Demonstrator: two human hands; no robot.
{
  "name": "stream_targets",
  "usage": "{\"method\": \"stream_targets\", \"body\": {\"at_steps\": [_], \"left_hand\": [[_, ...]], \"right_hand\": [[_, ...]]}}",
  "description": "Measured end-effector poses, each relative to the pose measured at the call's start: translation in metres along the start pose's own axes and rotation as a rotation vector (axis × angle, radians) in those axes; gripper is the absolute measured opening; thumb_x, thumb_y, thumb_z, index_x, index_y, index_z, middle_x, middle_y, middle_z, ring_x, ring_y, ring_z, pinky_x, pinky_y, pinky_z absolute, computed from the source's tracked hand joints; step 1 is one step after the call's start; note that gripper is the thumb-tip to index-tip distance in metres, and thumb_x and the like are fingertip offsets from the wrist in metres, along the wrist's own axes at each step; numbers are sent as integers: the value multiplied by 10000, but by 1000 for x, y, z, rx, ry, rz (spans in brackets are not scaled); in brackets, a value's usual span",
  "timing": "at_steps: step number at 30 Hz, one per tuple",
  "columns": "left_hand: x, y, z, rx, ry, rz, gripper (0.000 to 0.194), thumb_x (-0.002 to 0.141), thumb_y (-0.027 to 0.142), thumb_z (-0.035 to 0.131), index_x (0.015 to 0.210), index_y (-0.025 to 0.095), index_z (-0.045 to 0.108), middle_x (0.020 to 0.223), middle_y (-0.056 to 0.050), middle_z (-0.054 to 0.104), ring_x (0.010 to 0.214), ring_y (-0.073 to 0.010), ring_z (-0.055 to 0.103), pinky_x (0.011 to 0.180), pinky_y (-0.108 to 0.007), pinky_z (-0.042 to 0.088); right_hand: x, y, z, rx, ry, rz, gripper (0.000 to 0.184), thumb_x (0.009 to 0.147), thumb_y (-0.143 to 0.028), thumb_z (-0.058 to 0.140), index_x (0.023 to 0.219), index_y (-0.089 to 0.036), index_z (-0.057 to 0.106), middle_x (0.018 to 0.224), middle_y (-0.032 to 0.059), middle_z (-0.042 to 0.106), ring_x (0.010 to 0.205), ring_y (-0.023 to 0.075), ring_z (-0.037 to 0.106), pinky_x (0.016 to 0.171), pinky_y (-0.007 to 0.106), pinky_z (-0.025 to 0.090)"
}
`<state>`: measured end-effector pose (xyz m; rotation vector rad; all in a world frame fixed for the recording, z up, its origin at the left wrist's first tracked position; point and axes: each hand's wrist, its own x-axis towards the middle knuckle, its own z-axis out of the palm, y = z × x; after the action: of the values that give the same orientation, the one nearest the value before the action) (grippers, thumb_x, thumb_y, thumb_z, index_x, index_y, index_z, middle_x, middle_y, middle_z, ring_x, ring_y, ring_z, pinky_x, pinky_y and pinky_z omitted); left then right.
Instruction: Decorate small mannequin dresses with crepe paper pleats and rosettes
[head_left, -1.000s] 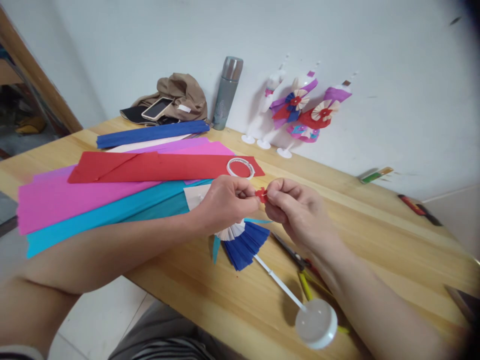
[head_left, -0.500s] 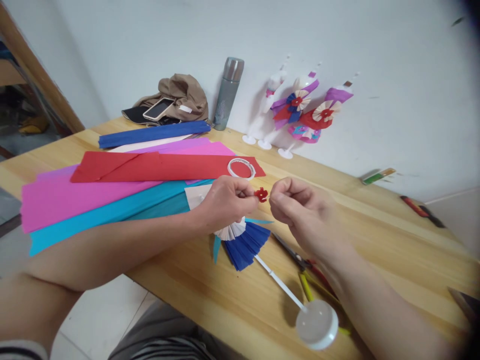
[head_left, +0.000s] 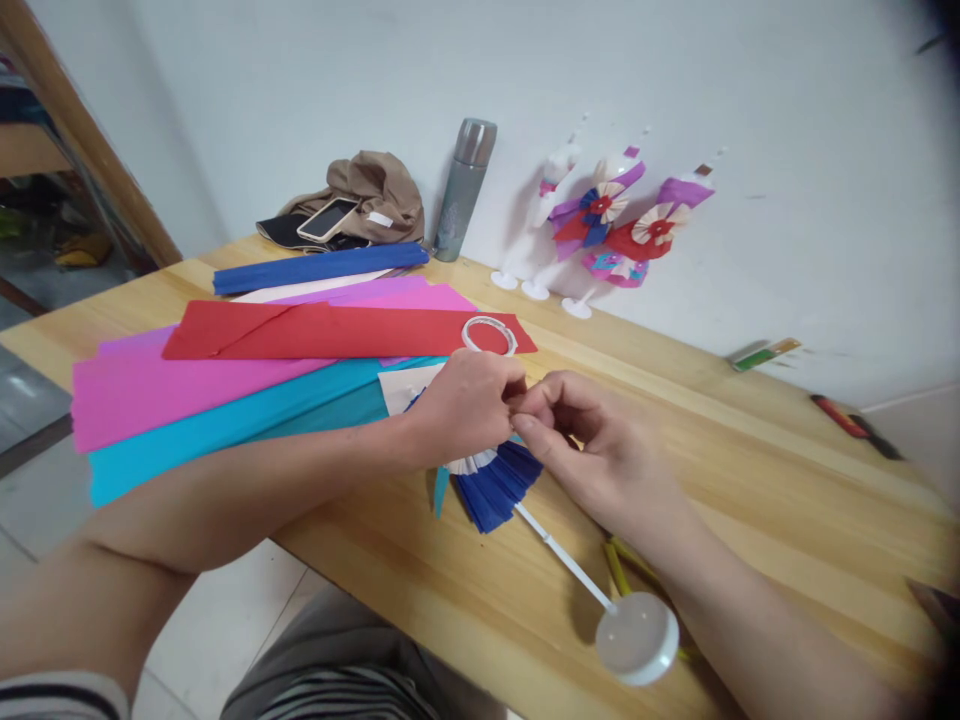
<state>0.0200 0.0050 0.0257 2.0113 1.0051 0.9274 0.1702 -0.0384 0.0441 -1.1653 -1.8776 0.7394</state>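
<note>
My left hand (head_left: 469, 405) is closed in a pinch above the table. The small red paper flower that it held a moment before is hidden behind the fingers. My right hand (head_left: 592, 435) is pinched too, its fingertips meeting those of the left. What lies between the right fingertips cannot be seen. Below both hands lies a doll-like figure on a stand, partly covered. Its pleated blue paper skirt (head_left: 499, 487), a white pleated piece (head_left: 474, 463) and a turquoise strip (head_left: 440, 491) show. A white rod (head_left: 568, 560) runs from the skirt to a round white base (head_left: 637, 637).
Red crepe paper (head_left: 352, 332) bears a tape roll (head_left: 489, 336); pink (head_left: 187, 385) and turquoise sheets (head_left: 225, 432) lie beside it. Yellow-handled pliers (head_left: 617, 568) are under my right forearm. A flask (head_left: 466, 190), phone (head_left: 328, 219) and dressed figures (head_left: 611, 215) stand or lie along the wall.
My hands have come together, and the red paper flower has gone out of sight between the fingers. The view has shifted slightly. The scissors are now covered by my right arm.
</note>
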Motion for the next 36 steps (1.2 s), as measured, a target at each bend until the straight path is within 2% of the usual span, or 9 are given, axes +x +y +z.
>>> {"method": "stream_targets", "body": {"at_steps": [4, 8, 11, 18, 24, 27, 31, 36], "left_hand": [[-1, 1, -2, 72, -23, 13, 155, 647, 100, 584, 567, 180, 479, 543, 45, 479, 566, -102, 400, 568, -271, 259], [-1, 1, -2, 83, -7, 37, 216, 668, 87, 581, 551, 188, 431, 526, 49, 433, 561, -101, 373, 560, -276, 244], [-1, -1, -1, 114, 12, 41, 213, 643, 63, 566, 546, 189, 424, 521, 45, 453, 552, -103, 377, 565, -278, 248], [-1, 0, -4, 92, -15, 0, 192, 651, 52, 586, 551, 177, 480, 535, 39, 510, 560, -108, 422, 579, -275, 273], [-4, 6, -3, -100, -53, -51, 245, 700, 89, 632, 536, 169, 469, 545, 50, 481, 599, -105, 437, 564, -261, 272], [-4, 5, -1, -101, -49, -65, 265, 696, 105, 639, 521, 169, 449, 541, 58, 451, 599, -98, 441, 568, -251, 281], [-3, 2, -1, -59, -92, -82, 210, 679, 91, 608, 536, 163, 473, 562, 64, 442, 626, -97, 464, 592, -241, 303], [-2, 4, -3, -17, -137, -114, 189, 647, 77, 589, 544, 170, 462, 575, 68, 435, 634, -100, 452, 587, -245, 302]], "right_hand": [[-4, 1, 0, -163, 84, -129, 146, 848, -204, 657, 759, -234, 545, 627, -36, 526, 540, 121, 488, 508, 272, 387], [-9, 4, 2, -413, 99, -419, 150, 915, -105, 572, 840, -234, 557, 721, 9, 604, 594, 136, 524, 562, 292, 420], [-10, 5, 3, -505, 81, -548, 177, 941, -69, 529, 869, -230, 539, 763, 33, 618, 620, 143, 532, 577, 291, 431], [-8, 4, 4, -446, 33, -531, 178, 943, -62, 518, 908, -231, 564, 769, 21, 600, 626, 146, 556, 570, 293, 421], [-10, 4, 6, -374, 130, -449, 159, 904, -81, 587, 891, -239, 570, 737, 1, 561, 589, 141, 530, 556, 305, 428], [-10, 7, 6, -380, 172, -545, 196, 907, -54, 588, 907, -248, 561, 774, 14, 587, 640, 158, 566, 554, 304, 443], [-6, 11, 4, -484, 141, -692, 213, 921, -15, 553, 950, -225, 563, 820, 39, 623, 717, 171, 613, 577, 290, 485], [-4, 13, 2, -559, 78, -719, 183, 945, -34, 511, 963, -202, 580, 838, 48, 647, 697, 161, 618, 588, 284, 503]]}}
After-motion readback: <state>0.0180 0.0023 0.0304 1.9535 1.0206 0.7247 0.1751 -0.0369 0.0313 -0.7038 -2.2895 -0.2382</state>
